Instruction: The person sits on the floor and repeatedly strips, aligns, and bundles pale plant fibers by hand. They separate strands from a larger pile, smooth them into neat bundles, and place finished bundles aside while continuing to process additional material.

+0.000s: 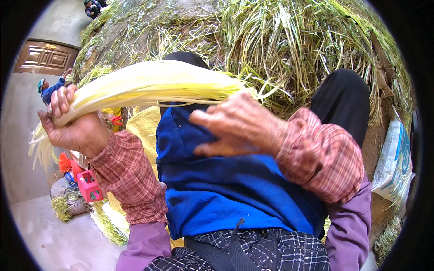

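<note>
My left hand [73, 120] is closed around one end of a thick bundle of pale yellow plant stalks [145, 81]; a short tuft of it sticks out past the palm. The bundle stretches to the right across my lap, above a blue cloth [217, 189]. Near the bundle's loose right end is my right hand [237, 125], slightly blurred, thumb and forefinger apart. Its far fingers lie at the stalk ends, and whether they grip any stalks cannot be told.
Green stalks [271, 44] are heaped before my knees. At left are a pink plastic stool [90, 185], a yellow sack [145, 130], a tied bale [71, 203] and a person in blue [51, 90]. Another person [92, 8] is farther off. A white sack [391, 162] lies at right.
</note>
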A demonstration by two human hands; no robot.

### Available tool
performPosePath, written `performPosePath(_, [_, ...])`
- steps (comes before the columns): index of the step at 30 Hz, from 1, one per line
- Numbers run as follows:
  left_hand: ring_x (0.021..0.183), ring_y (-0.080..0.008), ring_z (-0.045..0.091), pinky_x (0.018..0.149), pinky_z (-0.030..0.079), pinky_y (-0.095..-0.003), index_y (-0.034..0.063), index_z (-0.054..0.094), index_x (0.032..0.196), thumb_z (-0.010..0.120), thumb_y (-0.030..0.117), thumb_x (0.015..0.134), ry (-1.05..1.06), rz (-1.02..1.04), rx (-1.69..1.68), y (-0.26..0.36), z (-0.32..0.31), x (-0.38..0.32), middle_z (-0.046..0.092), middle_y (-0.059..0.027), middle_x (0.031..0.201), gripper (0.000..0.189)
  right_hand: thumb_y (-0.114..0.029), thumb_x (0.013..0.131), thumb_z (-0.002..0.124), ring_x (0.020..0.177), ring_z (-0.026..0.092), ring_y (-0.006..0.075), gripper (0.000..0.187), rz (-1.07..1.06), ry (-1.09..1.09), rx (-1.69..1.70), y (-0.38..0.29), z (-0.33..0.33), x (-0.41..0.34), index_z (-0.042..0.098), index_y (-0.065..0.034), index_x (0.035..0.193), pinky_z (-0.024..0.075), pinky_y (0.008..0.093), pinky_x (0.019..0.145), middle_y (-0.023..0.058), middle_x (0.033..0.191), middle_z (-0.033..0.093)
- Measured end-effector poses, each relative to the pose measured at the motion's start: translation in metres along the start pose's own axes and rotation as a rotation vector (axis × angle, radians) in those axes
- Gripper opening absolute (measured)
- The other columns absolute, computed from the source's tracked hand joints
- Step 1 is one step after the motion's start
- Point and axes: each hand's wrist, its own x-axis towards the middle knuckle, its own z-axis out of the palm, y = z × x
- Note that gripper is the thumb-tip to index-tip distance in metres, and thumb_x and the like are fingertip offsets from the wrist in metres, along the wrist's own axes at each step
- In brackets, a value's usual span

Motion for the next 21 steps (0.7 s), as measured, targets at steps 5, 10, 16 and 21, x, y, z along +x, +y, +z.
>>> performPosePath(5, [0.059,-0.0135,0.035,0.067,0.031,-0.0321,0.0144,0.035,0.060,0.048,0.020,0.085,-0.237,-0.039,-0.047,-0.002,0.022,0.011,0.036,0.0001,0.061,0.029,-0.029,0.070,0.067,0.061,0.063,0.0338,0.029,0.031,-0.075,0.045,-0.015,0.033,0.001,0.058,-0.0023,0.075,0.0495,0.0425,0.058,0.0160,0.062,0.060])
performPosePath(10, [0.062,-0.0155,0.040,0.070,0.035,-0.0342,0.0126,0.039,0.063,0.045,0.018,0.084,-0.528,-0.206,-0.174,0.013,0.030,0.027,0.040,-0.0009,0.063,0.023,-0.016,0.070,0.060,0.077,0.061,0.0360,0.017,0.323,0.063,0.814,-0.011,0.037,0.043,0.060,0.0011,0.075,0.0483,0.0458,0.068,0.0202,0.072,0.060])
performPosePath(16, [0.062,-0.0158,0.044,0.071,0.037,-0.0349,0.0132,0.047,0.064,0.045,0.016,0.084,-0.626,-0.188,-0.151,0.006,0.044,0.036,0.043,0.0004,0.061,0.020,-0.028,0.080,0.067,0.105,0.055,0.0379,0.068,-0.043,0.313,0.120,0.017,0.058,0.092,0.037,-0.0066,0.137,0.0434,0.0478,0.091,0.0222,0.113,0.054])
performPosePath(21, [0.062,-0.0158,0.044,0.070,0.037,-0.0347,0.0128,0.044,0.063,0.043,0.019,0.085,-0.567,-0.147,-0.144,0.005,0.035,0.026,0.043,-0.0002,0.062,0.023,-0.032,0.076,0.070,0.101,0.056,0.0340,0.067,0.005,0.455,-0.477,0.026,0.060,0.084,0.043,-0.0168,0.135,0.0450,0.0463,0.086,0.0174,0.108,0.055])
